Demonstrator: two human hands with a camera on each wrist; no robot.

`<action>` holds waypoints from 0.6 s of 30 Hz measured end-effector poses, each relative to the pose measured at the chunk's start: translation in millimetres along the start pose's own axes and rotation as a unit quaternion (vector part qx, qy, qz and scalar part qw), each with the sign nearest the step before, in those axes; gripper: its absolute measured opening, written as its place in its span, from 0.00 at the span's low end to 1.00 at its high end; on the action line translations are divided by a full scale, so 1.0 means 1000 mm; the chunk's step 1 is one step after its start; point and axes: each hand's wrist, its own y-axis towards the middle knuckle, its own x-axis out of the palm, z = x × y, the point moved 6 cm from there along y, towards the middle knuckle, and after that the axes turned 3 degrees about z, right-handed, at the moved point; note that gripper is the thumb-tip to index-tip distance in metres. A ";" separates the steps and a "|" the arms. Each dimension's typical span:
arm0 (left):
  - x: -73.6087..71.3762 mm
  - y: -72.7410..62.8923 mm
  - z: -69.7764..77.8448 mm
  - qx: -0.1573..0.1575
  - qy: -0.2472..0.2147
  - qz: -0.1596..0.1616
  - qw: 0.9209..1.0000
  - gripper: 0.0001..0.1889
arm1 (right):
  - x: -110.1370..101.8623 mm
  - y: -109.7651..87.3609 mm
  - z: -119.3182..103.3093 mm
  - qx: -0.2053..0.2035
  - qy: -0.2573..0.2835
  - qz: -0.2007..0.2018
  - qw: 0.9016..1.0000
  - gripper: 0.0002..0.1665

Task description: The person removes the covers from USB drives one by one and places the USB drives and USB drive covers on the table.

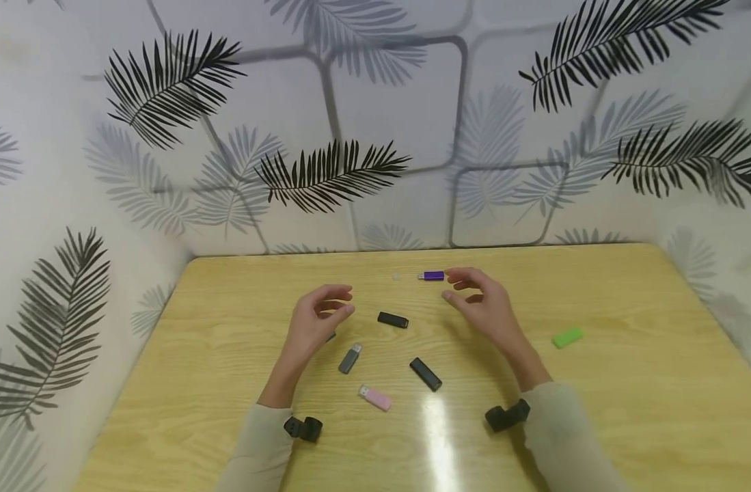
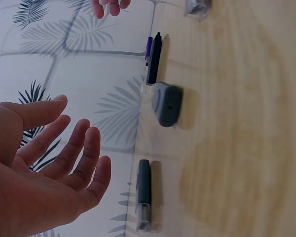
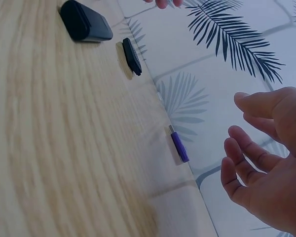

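Both hands hover above a wooden table, holding nothing, with fingers loosely bent. My left hand [image 1: 318, 320] is over a dark stick [image 1: 331, 336] that it mostly hides; this stick [image 2: 144, 190] shows a clear end in the left wrist view. Close by lies a grey USB stick [image 1: 350, 359]. My right hand [image 1: 484, 305] is nearest a purple USB stick [image 1: 433, 276], and the right wrist view shows that stick [image 3: 179, 147] apart from the fingers. Between the hands lies a black USB stick [image 1: 393, 320]. Nearer the front are a longer black stick [image 1: 426, 374] and a pink USB stick [image 1: 375, 398].
A light green stick [image 1: 568, 337] lies to the right of my right hand. Near the table's back edge sits a small clear piece [image 1: 396, 276], left of the purple stick. A leaf-patterned wall covering [image 1: 400, 205] rises behind the wooden table [image 1: 646, 410].
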 end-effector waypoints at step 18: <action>-0.022 -0.028 -0.017 -0.029 0.104 0.052 0.993 0.16 | 0.016 -0.012 -0.014 -0.012 0.030 -0.017 0.999 0.20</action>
